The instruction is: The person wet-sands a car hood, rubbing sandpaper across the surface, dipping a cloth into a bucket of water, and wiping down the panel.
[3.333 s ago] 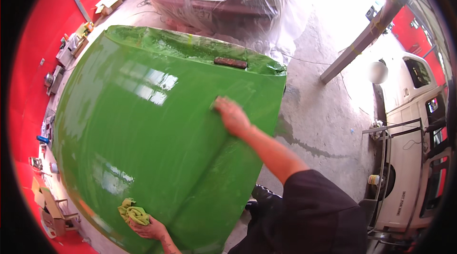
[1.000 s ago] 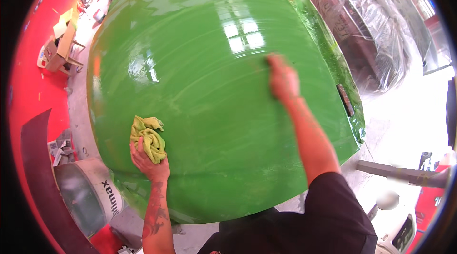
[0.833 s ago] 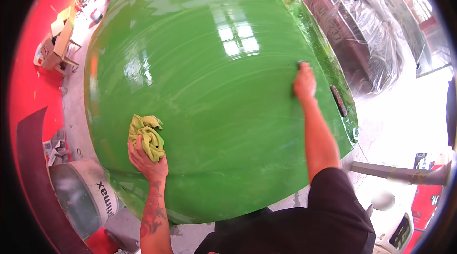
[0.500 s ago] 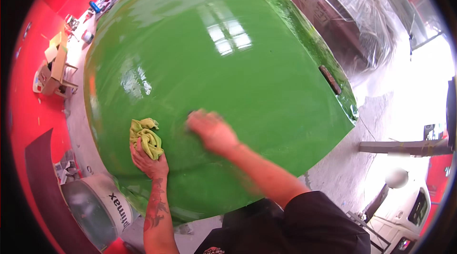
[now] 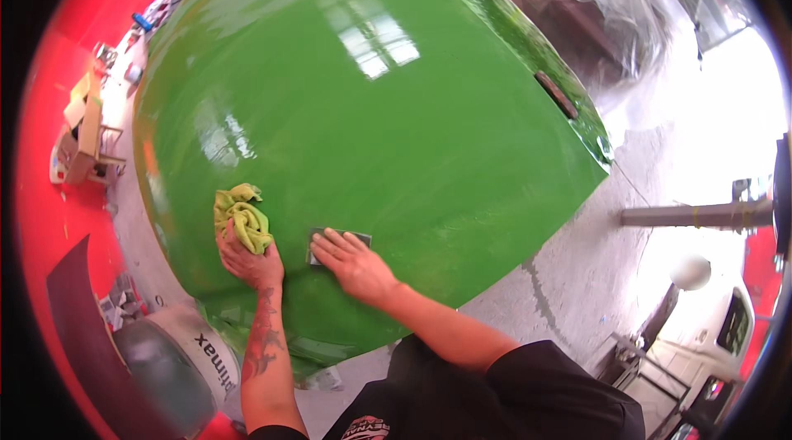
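A glossy green car hood (image 5: 429, 151) fills the middle of the view, with window reflections and faint streaks on it. My left hand (image 5: 249, 258) is closed round a crumpled yellow-green cloth (image 5: 242, 213) at the hood's lower left. Just to its right, my right hand (image 5: 355, 263) presses a thin grey rectangular pad (image 5: 359, 239) flat against the paint, fingers laid over it and holding it. A long reddish-brown block (image 5: 556, 94) lies along the wet, green plastic-covered strip at the hood's right edge.
A plastic-covered car (image 5: 594, 11) stands at upper right. A post (image 5: 693, 215) and white vehicle (image 5: 709, 316) are at right. Along the red wall (image 5: 70, 44) at left are cardboard boxes (image 5: 87, 147) and small containers. A dark curved panel (image 5: 82, 316) and large drum (image 5: 165, 357) sit lower left.
My right hand has swept from the hood's right side down and left with the pad, ending near my left hand. My left hand still grips the cloth. The view has turned slightly.
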